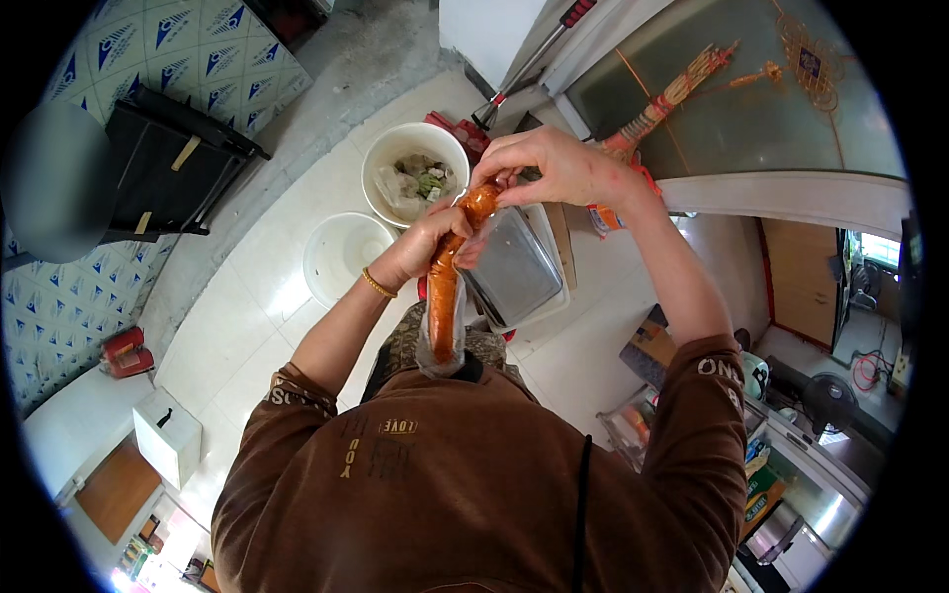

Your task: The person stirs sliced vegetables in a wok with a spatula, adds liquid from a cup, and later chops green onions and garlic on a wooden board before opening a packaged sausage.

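Note:
A long clear plastic bag [443, 300] packed with an orange-red food hangs in front of my chest, its narrow lower end near my lap. My left hand [434, 241], with a yellow bracelet at the wrist, is closed around the bag's upper part. At the bag's top end, my right hand [534, 167] pinches the plastic between thumb and fingers. What exactly the right fingertips grip is partly hidden. Below the hands lies a grey rectangular tray or lid [519, 270] on a white tub [556, 300].
A white bucket [373, 159] holds plastic scraps and greenery, beside another white bucket [315, 256]. A straw broom [675, 96] leans at the upper right. A black folded frame [178, 159] stands left, a white box [167, 437] lower left, a cardboard box [652, 345] right.

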{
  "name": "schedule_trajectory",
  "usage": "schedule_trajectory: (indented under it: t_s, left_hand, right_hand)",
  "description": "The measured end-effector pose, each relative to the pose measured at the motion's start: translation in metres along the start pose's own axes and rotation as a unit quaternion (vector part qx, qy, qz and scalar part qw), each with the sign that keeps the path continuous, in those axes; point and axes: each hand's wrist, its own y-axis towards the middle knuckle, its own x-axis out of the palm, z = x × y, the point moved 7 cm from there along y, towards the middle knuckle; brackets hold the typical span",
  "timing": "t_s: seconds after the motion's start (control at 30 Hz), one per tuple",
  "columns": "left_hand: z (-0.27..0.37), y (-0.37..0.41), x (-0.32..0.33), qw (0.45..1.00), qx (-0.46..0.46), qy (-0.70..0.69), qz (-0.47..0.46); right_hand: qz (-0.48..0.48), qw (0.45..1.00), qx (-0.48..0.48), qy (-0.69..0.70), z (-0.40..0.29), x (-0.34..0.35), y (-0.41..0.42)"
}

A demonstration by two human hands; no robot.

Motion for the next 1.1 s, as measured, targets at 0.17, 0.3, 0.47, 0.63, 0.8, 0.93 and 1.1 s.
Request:
schedule_trajectory:
  t_s: [0.17,0.3,0.47,0.63,0.8,0.93,1.1]
  left_hand:
    - [-0.012,-0.001,-0.011,0.997,-0.053,0.029,-0.055]
    - [-0.032,-0.002,-0.015,0.995,-0.065,0.036,-0.072]
    - [-0.032,-0.016,-0.012,0.995,0.054,-0.012,0.08]
    - [-0.081,-0.054,-0.033,0.979,0.013,0.185,0.082]
    - [-0.098,-0.084,-0.016,0.987,-0.004,0.155,0.049]
    - [-0.088,-0.094,-0.016,0.986,0.0,0.124,0.112]
    - [-0.075,-0.101,-0.04,0.935,0.175,0.187,0.248]
  right_hand:
    - [0.013,0.999,0.031,0.008,0.013,0.02,-0.004]
    - [0.039,0.996,0.074,0.033,0.025,0.041,-0.01]
    - [0.073,0.991,0.099,0.053,0.033,0.04,-0.024]
    - [0.095,0.983,0.141,0.065,0.042,0.015,-0.053]
    - [0.091,0.977,0.175,0.084,0.037,-0.008,-0.073]
    - [0.131,0.972,0.171,0.097,0.024,-0.025,-0.086]
    - [0.123,0.967,0.2,0.097,0.023,-0.037,-0.088]
